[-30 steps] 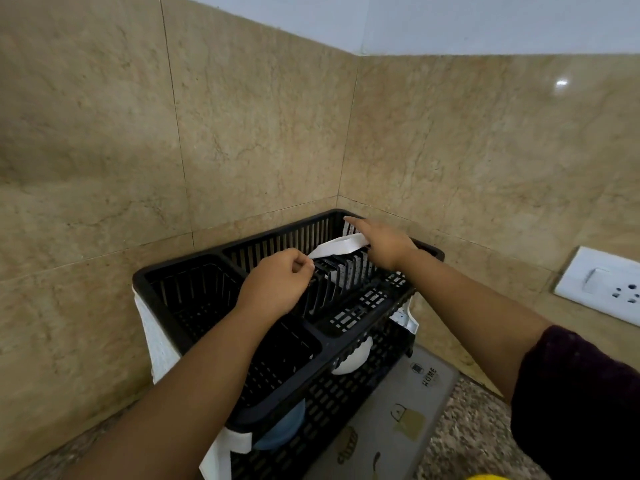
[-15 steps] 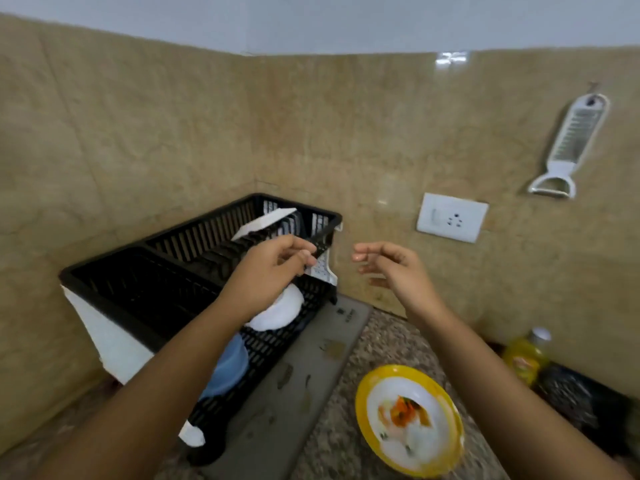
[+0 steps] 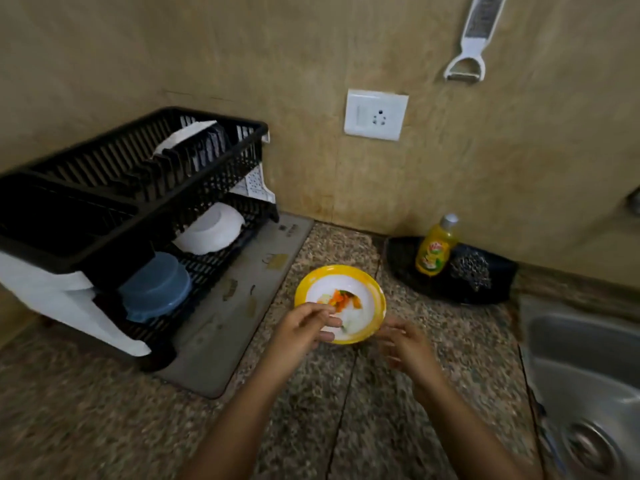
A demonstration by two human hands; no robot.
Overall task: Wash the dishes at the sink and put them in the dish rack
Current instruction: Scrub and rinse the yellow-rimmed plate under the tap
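A yellow-rimmed white plate (image 3: 360, 292) with orange and green food scraps lies on the granite counter. My left hand (image 3: 304, 329) hovers over its near left edge, fingers loosely curled and holding nothing. My right hand (image 3: 403, 344) is just right of the plate's near edge, blurred, fingers relaxed and empty. The black two-tier dish rack (image 3: 149, 216) stands at the left. A white plate (image 3: 183, 135) stands in its top tier; a white bowl (image 3: 211, 232) and a blue bowl (image 3: 156, 285) sit on the lower tier. The steel sink (image 3: 588, 386) is at the right.
A grey drying mat (image 3: 239, 306) lies under the rack. A black corner tray (image 3: 446, 282) holds a yellow dish-soap bottle (image 3: 435, 251) and a steel scrubber (image 3: 472, 271). On the wall are a white socket (image 3: 375, 114) and a hanging grater (image 3: 472, 39).
Both hands left the white plate in the rack's top tier and dropped down to the yellow plate on the counter. The view swung right and down.
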